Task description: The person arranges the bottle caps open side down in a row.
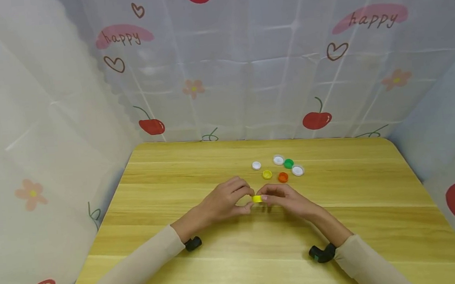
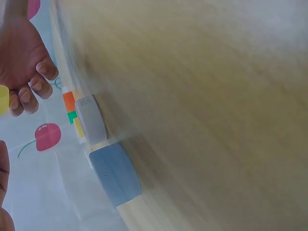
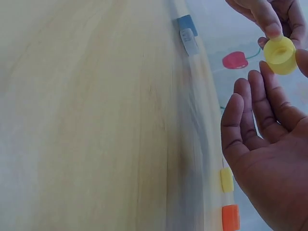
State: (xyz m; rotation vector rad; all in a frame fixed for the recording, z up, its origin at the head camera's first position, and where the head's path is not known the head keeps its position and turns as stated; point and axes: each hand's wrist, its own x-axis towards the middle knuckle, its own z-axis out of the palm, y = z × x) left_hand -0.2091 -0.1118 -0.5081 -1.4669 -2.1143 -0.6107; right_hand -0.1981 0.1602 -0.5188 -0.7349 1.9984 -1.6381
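One yellow bottle cap [image 1: 257,198]: you pinched it with left hand [image 1: 229,199] and right hand [image 1: 291,199], above the surface [image 1: 261,259]. Handling seemed under way; beyond both hands, six loose caps [image 1: 283,177] lay untouched.

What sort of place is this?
Probably a small screened-off tabletop workspace: cherry-patterned sheeting surrounds a wooden table on three sides, and small coloured caps lie on it.

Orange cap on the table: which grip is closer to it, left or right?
Right. The right grip is just on the near side of the orange cap; the left grip is farther off, to its left.
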